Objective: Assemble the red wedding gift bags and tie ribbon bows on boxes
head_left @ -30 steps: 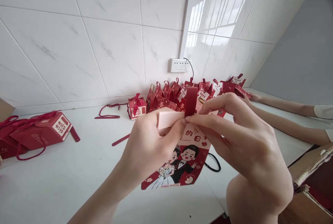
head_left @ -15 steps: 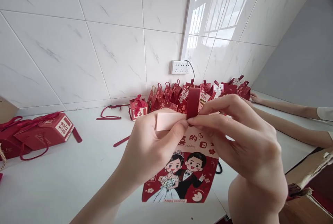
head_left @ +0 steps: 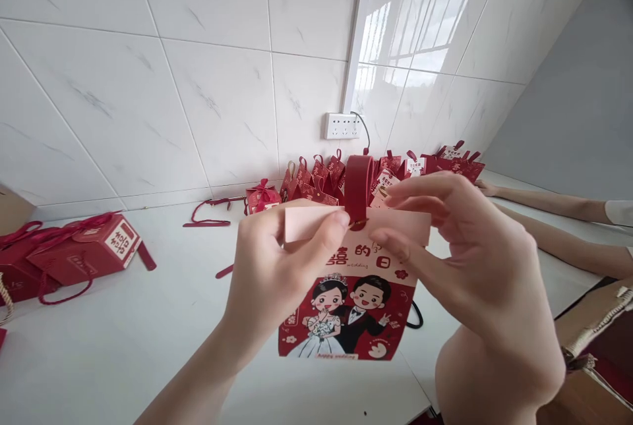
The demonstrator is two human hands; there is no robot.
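Off the strap base slides our R hand, approx. half a sec after pinching there! Its fingers now spread round the pink flap, R end; can't tell if they grip. Our L hand has the flap's L end pinched. Wedding-print box is held up over the surface, w/ red boxes behind.

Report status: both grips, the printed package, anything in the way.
Left grip pinching printed package by its flap. Right grip at flap's other end, hold unclear. Red strap loop upright between them; red boxes behind, near wall.
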